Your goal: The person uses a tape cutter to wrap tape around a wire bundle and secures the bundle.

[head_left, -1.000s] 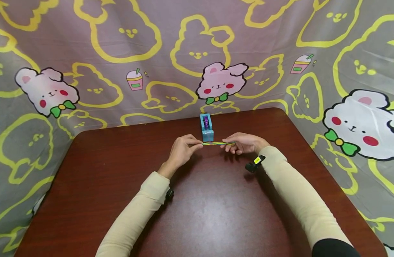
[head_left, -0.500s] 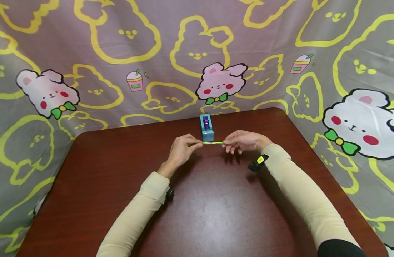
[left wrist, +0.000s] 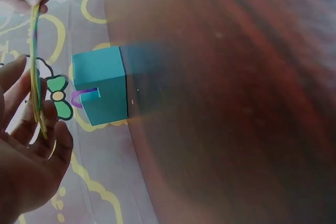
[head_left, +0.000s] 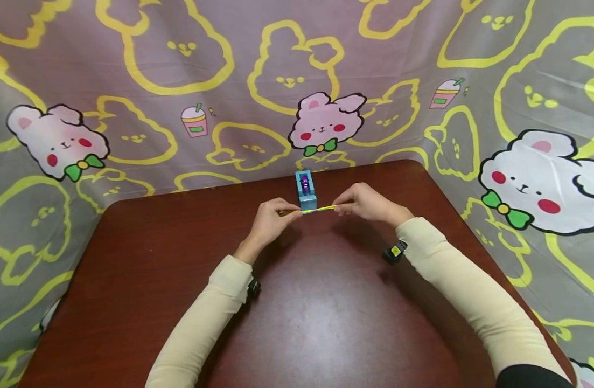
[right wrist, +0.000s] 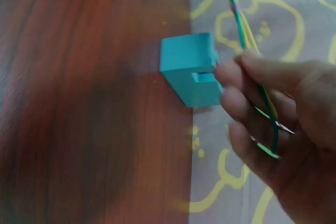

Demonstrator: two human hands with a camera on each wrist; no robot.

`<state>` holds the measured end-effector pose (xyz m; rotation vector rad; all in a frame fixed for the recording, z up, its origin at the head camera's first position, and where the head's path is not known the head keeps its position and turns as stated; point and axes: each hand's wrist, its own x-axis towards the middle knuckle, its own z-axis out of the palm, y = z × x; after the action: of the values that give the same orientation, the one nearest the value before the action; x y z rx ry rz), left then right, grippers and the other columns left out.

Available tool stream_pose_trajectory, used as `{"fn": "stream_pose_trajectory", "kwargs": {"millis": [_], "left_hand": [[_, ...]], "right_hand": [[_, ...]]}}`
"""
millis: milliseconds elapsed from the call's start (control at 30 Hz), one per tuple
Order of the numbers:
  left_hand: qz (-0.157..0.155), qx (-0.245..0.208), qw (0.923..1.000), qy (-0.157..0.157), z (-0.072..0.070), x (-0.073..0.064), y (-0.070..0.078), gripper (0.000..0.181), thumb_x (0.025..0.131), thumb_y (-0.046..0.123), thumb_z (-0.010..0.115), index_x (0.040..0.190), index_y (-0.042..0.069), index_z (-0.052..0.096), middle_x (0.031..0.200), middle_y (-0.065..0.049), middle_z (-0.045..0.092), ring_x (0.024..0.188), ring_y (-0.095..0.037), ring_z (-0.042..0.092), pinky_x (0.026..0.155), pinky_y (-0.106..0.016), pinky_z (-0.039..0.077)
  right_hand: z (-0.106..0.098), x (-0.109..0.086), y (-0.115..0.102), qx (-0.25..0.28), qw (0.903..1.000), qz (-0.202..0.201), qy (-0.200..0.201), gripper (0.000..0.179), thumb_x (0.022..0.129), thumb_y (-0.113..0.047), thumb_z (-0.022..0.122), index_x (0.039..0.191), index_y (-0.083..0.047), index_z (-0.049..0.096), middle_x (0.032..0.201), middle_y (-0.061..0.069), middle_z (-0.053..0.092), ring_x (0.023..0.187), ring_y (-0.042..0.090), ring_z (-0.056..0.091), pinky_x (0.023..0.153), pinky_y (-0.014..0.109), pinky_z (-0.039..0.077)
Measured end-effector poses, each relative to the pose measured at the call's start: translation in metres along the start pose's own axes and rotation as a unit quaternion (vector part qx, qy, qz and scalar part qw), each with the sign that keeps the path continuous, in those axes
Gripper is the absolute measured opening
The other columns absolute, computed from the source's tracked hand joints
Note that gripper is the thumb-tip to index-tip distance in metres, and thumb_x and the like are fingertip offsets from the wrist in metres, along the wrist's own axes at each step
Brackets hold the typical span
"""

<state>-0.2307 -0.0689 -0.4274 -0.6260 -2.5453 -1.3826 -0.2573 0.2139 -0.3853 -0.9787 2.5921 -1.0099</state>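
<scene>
Both our hands pinch 1 thin bundle [head_left: 318, 209] of yellow & green strands: fingers [left wrist: 63, 142] of our L hand [head_left: 273, 218] hold one end, those of our R hand [head_left: 367, 205] the other, w/ loose loops lying across the R palm side. We've got it approx. straight, up off the brown counter [head_left: 180, 269], just on our side of a blue box [head_left: 308, 202] w/ a purple part [head_left: 305, 184], nr the back edge by the printed cloth [head_left: 248, 43].
</scene>
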Motion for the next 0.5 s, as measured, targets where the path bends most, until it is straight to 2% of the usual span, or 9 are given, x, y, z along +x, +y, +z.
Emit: {"fn": "stream_pose_trajectory", "kwargs": {"millis": [100, 200, 267, 400, 433, 500], "left_hand": [[-0.035, -0.032, 0.9987, -0.019, -0.002, 0.005, -0.001, 0.017, 0.093, 0.019, 0.075, 0.096, 0.004, 0.081, 0.088, -0.004, 0.074, 0.085, -0.019, 0.066, 0.075, -0.036, 0.052], [-0.079, -0.052, 0.9941, -0.053, -0.004, 0.011, -0.003, 0.028, 0.099, 0.025, 0.067, 0.097, 0.001, 0.080, 0.094, -0.008, 0.076, 0.091, -0.014, 0.066, 0.079, -0.033, 0.052], [-0.121, -0.068, 0.9865, -0.087, -0.005, 0.013, -0.005, 0.037, 0.102, 0.031, 0.062, 0.097, -0.001, 0.080, 0.090, -0.012, 0.075, 0.077, -0.011, 0.063, 0.070, -0.029, 0.049], [-0.197, -0.092, 0.9636, -0.156, -0.006, 0.016, -0.008, 0.046, 0.104, 0.035, 0.057, 0.097, -0.004, 0.078, 0.077, -0.015, 0.070, 0.052, -0.009, 0.045, 0.051, -0.028, 0.037], [-0.212, -0.098, 0.9578, -0.168, -0.006, 0.016, -0.009, 0.047, 0.104, 0.036, 0.056, 0.097, -0.005, 0.078, 0.073, -0.015, 0.068, 0.049, -0.011, 0.041, 0.048, -0.029, 0.034], [-0.226, -0.105, 0.9514, -0.182, -0.006, 0.017, -0.010, 0.048, 0.105, 0.036, 0.056, 0.097, -0.005, 0.078, 0.068, -0.011, 0.065, 0.048, -0.011, 0.041, 0.048, -0.030, 0.033]], "right_hand": [[0.006, -0.003, -0.003, -0.099, 0.9933, -0.044, 0.042, 0.013, 0.090, -0.005, 0.076, 0.102, -0.006, 0.080, 0.095, 0.005, 0.076, 0.086, 0.021, 0.070, 0.078, 0.038, 0.057], [0.014, -0.005, -0.002, -0.188, 0.9738, -0.094, 0.087, 0.014, 0.088, -0.004, 0.077, 0.102, -0.005, 0.079, 0.096, 0.005, 0.076, 0.088, 0.020, 0.069, 0.080, 0.039, 0.056], [0.019, -0.006, 0.000, -0.239, 0.9561, -0.125, 0.114, 0.012, 0.088, -0.005, 0.077, 0.100, -0.005, 0.078, 0.094, 0.005, 0.075, 0.086, 0.022, 0.066, 0.078, 0.040, 0.055], [0.029, -0.007, 0.005, -0.316, 0.9194, -0.184, 0.146, 0.008, 0.091, -0.003, 0.071, 0.098, -0.003, 0.076, 0.087, 0.007, 0.071, 0.081, 0.025, 0.062, 0.072, 0.039, 0.052], [0.031, -0.007, 0.006, -0.328, 0.9122, -0.194, 0.150, 0.008, 0.091, -0.002, 0.070, 0.098, -0.003, 0.075, 0.087, 0.007, 0.071, 0.080, 0.026, 0.061, 0.071, 0.039, 0.051], [0.034, -0.008, 0.007, -0.346, 0.9010, -0.209, 0.158, 0.009, 0.091, -0.001, 0.068, 0.097, -0.003, 0.075, 0.085, 0.008, 0.070, 0.079, 0.026, 0.061, 0.070, 0.039, 0.049]]}}
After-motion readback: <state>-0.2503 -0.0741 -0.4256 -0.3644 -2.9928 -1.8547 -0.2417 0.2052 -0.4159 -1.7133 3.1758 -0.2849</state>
